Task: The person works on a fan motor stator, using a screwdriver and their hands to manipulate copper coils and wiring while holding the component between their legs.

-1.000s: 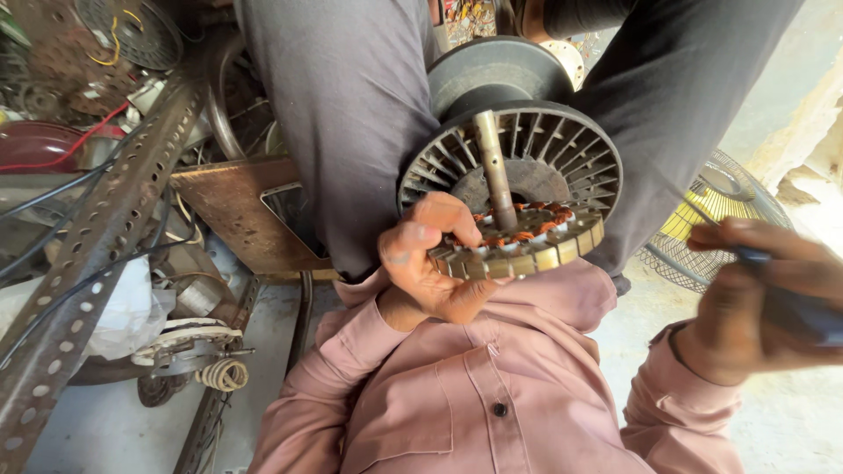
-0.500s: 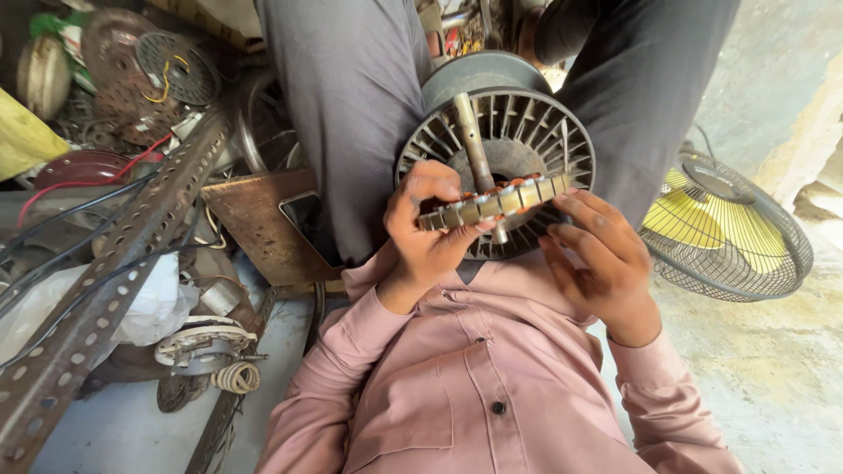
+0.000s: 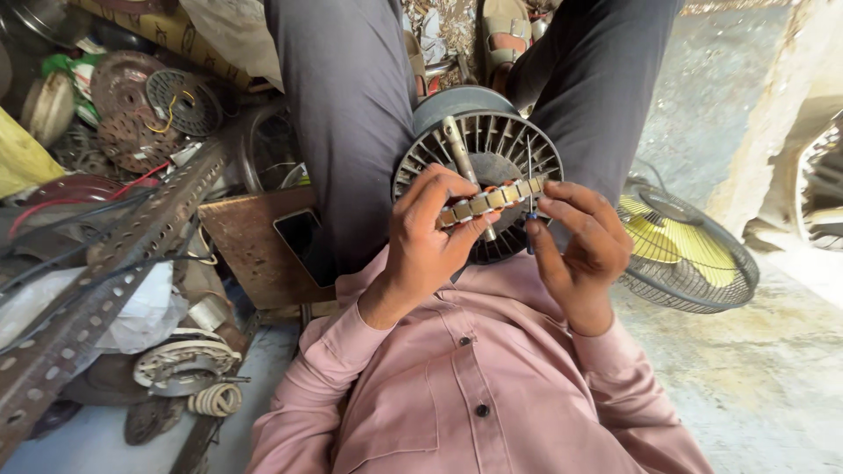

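A round fan-motor stator (image 3: 492, 145), with a slotted core and a steel shaft (image 3: 458, 140), stands on edge between my grey-trousered legs. My left hand (image 3: 421, 241) grips its near rim, thumb and fingers pinching the laminated edge (image 3: 492, 200). My right hand (image 3: 575, 250) is at the rim's right end, fingers closed on a thin, blue-handled tool (image 3: 529, 206) that points up against the core. Pink shirt sleeves cover both forearms.
A caged table fan with yellow blades (image 3: 680, 250) lies on the concrete floor at right. Left of my leg is a wooden board (image 3: 250, 254) with a dark phone (image 3: 303, 239), a perforated metal angle bar (image 3: 114, 272), scrap motor parts (image 3: 132, 96) and a wire coil (image 3: 215, 399).
My right hand has come in from the far right with the tool and now rests at the stator's rim. My left hand has kept its grip on the rim.
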